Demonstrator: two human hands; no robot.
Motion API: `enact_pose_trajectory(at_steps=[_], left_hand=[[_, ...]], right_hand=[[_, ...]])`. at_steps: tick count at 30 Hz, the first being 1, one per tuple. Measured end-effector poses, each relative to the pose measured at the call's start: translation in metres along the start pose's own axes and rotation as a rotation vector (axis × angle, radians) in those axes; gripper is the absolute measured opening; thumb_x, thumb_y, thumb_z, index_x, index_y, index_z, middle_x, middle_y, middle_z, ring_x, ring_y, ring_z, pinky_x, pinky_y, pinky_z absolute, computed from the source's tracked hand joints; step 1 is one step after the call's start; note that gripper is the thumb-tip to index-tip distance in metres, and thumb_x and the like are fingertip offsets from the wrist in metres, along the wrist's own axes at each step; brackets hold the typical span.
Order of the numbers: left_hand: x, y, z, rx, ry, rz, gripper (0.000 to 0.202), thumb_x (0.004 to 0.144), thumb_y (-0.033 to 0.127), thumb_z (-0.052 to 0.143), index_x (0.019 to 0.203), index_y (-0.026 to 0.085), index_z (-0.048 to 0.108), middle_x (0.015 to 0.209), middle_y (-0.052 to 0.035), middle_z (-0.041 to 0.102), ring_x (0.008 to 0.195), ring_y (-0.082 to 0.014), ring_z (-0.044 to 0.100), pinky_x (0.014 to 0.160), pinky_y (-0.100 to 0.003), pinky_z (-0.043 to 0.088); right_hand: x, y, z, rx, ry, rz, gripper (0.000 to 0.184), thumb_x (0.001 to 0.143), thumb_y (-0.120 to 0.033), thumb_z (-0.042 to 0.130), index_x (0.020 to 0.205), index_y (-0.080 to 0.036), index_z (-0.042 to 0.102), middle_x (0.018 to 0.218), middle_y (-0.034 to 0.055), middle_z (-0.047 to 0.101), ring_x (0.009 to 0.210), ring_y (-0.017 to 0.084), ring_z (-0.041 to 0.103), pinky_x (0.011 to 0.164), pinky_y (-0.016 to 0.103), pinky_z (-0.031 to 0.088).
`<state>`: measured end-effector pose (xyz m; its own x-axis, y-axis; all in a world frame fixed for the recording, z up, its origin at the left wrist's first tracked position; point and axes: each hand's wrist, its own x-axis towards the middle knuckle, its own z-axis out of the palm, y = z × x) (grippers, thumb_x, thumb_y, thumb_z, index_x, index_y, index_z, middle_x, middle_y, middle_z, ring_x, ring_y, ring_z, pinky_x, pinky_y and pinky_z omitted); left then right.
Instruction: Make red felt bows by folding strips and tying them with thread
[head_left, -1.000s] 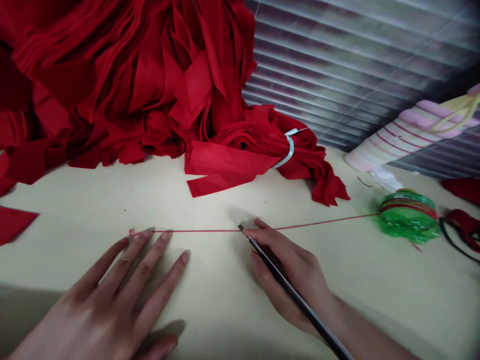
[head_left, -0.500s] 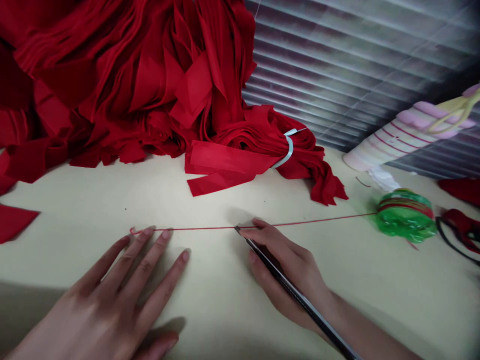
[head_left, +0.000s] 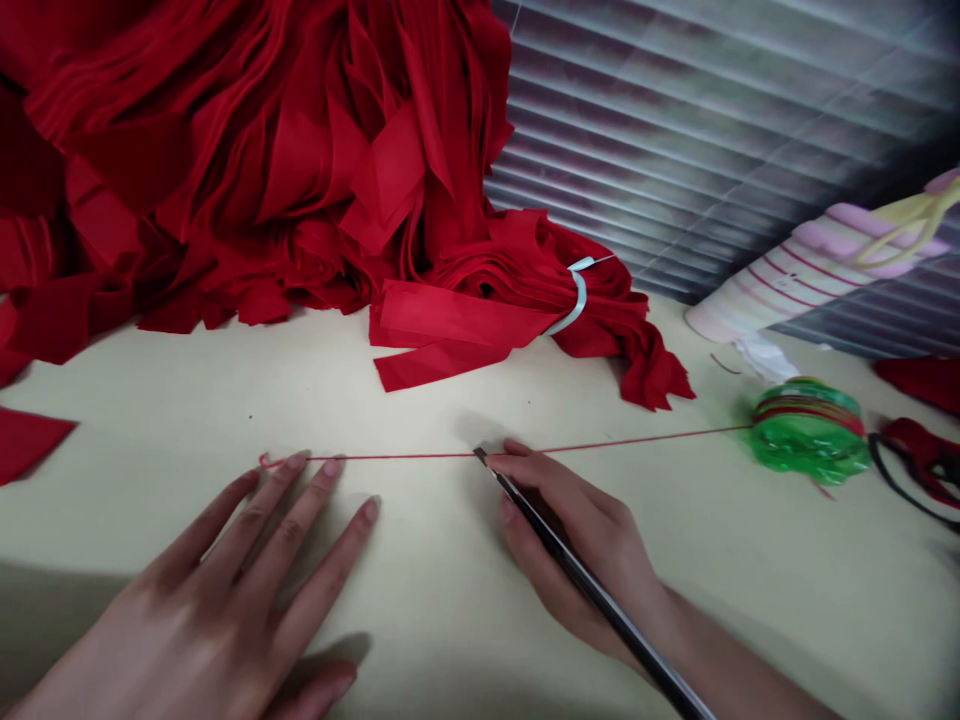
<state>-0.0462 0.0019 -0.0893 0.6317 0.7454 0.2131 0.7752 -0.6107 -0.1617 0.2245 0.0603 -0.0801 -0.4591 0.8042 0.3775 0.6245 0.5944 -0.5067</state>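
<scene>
A thin red cord (head_left: 405, 457) runs nearly straight across the pale table, from a small curl at its left end to a green spool (head_left: 810, 440) at the right. My left hand (head_left: 232, 590) lies palm down with fingers spread, its middle fingertips pressing the cord near the curl. My right hand (head_left: 577, 530) holds a slim black-and-silver craft knife (head_left: 577, 572) like a pen. The dark slanted tip touches or sits just over the cord; I cannot tell which. My right fingers rest at the cord just right of the tip.
A big heap of red cloth strips (head_left: 285, 170) fills the back left. Before it lies a bundle tied with a pale band (head_left: 577, 300). A pink-and-white cup (head_left: 780, 275) stands against the blinds (head_left: 675, 120). Red-handled scissors (head_left: 919, 455) lie at the right edge.
My right hand and the knife tip have shifted very slightly to the right along the cord. My left hand stays in place.
</scene>
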Motion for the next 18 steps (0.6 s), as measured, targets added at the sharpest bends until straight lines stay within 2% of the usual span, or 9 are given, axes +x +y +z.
enact_pose_trajectory(at_steps=[7, 14, 18], left_hand=[[-0.0009, 0.0, 0.001, -0.016, 0.008, -0.01, 0.074, 0.076, 0.057, 0.049, 0.139, 0.024, 0.029, 0.145, -0.0114, 0.032, 0.131, -0.035, 0.03, 0.108, -0.046, 0.018], [0.0015, 0.0084, -0.0009, -0.095, 0.032, -0.135, 0.076, 0.073, 0.065, 0.051, 0.138, 0.03, 0.032, 0.143, -0.0084, 0.036, 0.126, -0.0346, 0.038, 0.104, -0.046, 0.027], [0.0034, 0.0077, -0.0035, -0.079, 0.048, -0.114, 0.073, 0.073, 0.063, 0.052, 0.136, 0.03, 0.035, 0.142, -0.0088, 0.038, 0.125, -0.0341, 0.041, 0.102, -0.046, 0.029]], right_hand=[[0.0008, -0.0004, 0.0004, -0.013, -0.014, -0.016, 0.027, 0.082, -0.014, 0.046, 0.108, -0.019, 0.051, 0.098, 0.0076, 0.065, 0.104, 0.021, 0.06, 0.088, 0.035, 0.053], [0.0026, -0.0012, 0.001, -0.015, -0.036, -0.06, 0.026, 0.079, -0.011, 0.046, 0.105, -0.016, 0.051, 0.088, 0.0063, 0.063, 0.086, 0.02, 0.065, 0.091, 0.037, 0.05], [0.0021, 0.0007, 0.0026, 0.022, -0.083, -0.089, 0.024, 0.077, -0.007, 0.046, 0.098, -0.017, 0.051, 0.08, 0.0024, 0.058, 0.074, 0.016, 0.062, 0.1, 0.041, 0.042]])
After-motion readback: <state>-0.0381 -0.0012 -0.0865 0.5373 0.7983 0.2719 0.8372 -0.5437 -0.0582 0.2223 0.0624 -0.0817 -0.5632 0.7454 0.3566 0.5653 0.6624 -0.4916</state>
